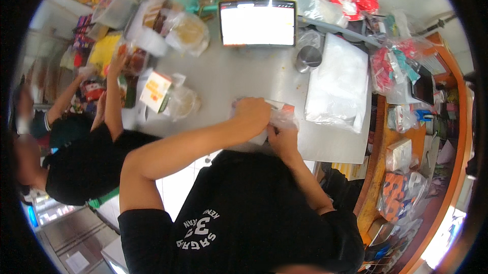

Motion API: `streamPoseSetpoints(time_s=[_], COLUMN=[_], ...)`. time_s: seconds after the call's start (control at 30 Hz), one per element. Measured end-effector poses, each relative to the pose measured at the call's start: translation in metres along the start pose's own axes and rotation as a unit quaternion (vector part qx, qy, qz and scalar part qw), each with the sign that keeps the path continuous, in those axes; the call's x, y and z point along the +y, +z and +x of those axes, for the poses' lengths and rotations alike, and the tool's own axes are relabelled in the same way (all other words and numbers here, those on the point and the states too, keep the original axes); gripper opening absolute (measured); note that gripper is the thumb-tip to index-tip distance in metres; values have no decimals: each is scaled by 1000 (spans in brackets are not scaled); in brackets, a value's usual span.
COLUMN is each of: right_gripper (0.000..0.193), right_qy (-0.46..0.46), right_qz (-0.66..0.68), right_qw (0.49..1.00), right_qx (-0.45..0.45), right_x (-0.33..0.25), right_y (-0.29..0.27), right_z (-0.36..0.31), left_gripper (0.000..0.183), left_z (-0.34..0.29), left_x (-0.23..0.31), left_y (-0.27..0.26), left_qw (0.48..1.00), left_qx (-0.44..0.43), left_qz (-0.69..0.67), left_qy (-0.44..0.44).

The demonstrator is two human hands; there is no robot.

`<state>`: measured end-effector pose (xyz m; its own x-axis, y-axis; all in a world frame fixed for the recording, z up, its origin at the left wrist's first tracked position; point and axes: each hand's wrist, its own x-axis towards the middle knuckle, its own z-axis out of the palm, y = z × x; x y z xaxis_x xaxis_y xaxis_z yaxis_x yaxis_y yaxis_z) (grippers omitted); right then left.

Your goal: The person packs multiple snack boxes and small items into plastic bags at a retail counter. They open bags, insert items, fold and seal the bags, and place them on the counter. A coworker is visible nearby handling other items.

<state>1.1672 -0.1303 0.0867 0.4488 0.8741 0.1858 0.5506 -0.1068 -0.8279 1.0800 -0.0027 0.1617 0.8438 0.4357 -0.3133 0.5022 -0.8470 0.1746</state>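
Observation:
At the near edge of the metal table, my left hand (pixel 252 115) is closed, knuckles up, at the left side of a clear plastic bag (pixel 286 120). My right hand (pixel 283 141) grips the same bag from the near right, its thumb pointing up. Something white and orange shows at the top of the bag, but its kind is too blurred to tell. Part of the bag is hidden by my hands. To the left of my hands, a white and orange box (pixel 155 91) stands beside a round, clear-wrapped tub (pixel 183 103).
A lit tablet screen (pixel 257 23) stands at the table's back. Right of it are a metal cup (pixel 308 59) and a stack of clear plastic bags (pixel 337 83). A wooden shelf (pixel 370 172) borders the right. Co-workers' arms (pixel 113 101) reach over food containers at left.

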Motion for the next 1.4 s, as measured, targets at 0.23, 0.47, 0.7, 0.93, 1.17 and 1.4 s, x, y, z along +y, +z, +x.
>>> streamPoseSetpoints(time_s=[0.23, 0.47, 0.7, 0.93, 1.17, 1.4], right_gripper=[23, 20, 16, 8, 8, 13], right_qy=[-79, -43, -197, 22, 15, 25], right_qz=[-126, -31, 129, 155, 152, 181], right_qw=[988, 997, 972, 988, 988, 983], right_qx=[-32, -56, -1, -13, -21, 13], right_x=[13, -1, -23, -10, -8, -12], right_y=[17, 3, 7, -6, -10, -13], right_z=[-5, -4, 5, 17, 22, 17], left_gripper=[22, 25, 17, 33, 27, 25], left_z=[14, 35, 9, -6, -27, -15], left_x=[-12, -36, -53, -52, -18, -41], left_y=[2, -9, 28, 60, 66, 103], left_qw=[992, 927, 814, 912, 919, 890], left_qx=[-58, -246, -74, 32, 282, 291], left_qz=[53, -265, -555, -409, -231, -341], left_qy=[99, -100, -153, -30, 148, 79])
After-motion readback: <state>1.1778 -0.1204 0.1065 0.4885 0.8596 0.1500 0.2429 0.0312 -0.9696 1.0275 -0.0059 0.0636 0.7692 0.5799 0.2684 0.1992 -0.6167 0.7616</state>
